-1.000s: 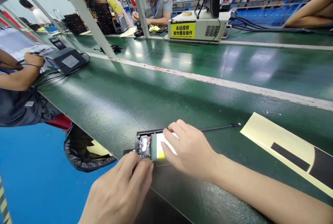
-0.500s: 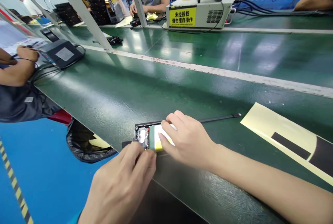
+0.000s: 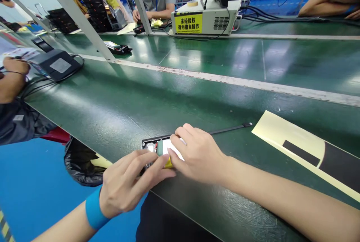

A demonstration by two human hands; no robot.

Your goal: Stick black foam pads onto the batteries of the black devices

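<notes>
A black device housing [image 3: 144, 145] lies near the table's front edge, with part of a circuit board [image 3: 150, 147] showing at its left end. In it sits a battery pack [image 3: 168, 146], white with a green end and a yellow side. My right hand [image 3: 194, 155] is closed over the right part of the pack, thumb on the near side and fingers on the far side. My left hand [image 3: 132, 178], wearing a blue wristband [image 3: 96, 209], grips the housing's near left side, its fingertips by the yellow side of the pack. Both hands hide much of the device.
A flat black strip [image 3: 230, 128] extends rightward from behind my right hand. A yellowish sheet [image 3: 277, 125] with black pieces lies at right. A black bag [image 3: 81, 163] hangs below the table edge. A co-worker's hand [image 3: 15, 69] is beside a dark box [image 3: 56, 63] at left.
My left hand has moved from the housing's corner to the right, over the board and up to the battery pack's near side. My right hand stays on the pack. The view has shifted slightly.
</notes>
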